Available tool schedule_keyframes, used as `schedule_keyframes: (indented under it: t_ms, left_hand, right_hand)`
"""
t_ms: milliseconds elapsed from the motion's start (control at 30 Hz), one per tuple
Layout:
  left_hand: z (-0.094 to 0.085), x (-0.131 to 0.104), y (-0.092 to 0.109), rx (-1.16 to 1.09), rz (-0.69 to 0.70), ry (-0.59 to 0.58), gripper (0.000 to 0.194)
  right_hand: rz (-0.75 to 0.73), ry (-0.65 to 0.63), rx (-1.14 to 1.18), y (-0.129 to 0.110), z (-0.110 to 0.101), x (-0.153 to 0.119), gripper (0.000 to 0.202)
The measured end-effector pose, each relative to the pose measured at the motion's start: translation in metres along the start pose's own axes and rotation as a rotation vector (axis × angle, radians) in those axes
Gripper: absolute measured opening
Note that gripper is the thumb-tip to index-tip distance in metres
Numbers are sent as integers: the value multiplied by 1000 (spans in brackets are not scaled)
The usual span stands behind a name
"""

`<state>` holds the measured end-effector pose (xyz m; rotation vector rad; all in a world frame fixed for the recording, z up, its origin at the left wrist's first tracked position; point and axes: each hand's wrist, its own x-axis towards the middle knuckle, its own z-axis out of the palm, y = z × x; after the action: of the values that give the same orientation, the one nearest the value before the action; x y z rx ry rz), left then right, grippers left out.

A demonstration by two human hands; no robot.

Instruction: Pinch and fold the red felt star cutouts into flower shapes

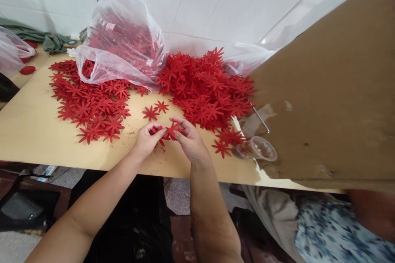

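The left hand and right hand meet above the bench, near its front edge, fingers pinched on a red flower between them. Bare surface runs from there to the left front corner. Room behind is narrow: two loose flowers lie just beyond, with the left pile and right pile either side of them. A clear cup lies tipped by the cardboard at the right end. The held flower is flat, matte, with slim rounded petals, partly hidden by fingers.
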<state>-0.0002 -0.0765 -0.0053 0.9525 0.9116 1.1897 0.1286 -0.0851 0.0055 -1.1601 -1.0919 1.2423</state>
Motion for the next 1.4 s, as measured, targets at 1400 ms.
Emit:
schedule_keyframes:
  t_ms: [1400]
  left_hand:
    - [-6, 6, -2, -67, -45, 17, 12]
  right_hand:
    - [-41, 263, -38, 17, -13, -8, 36]
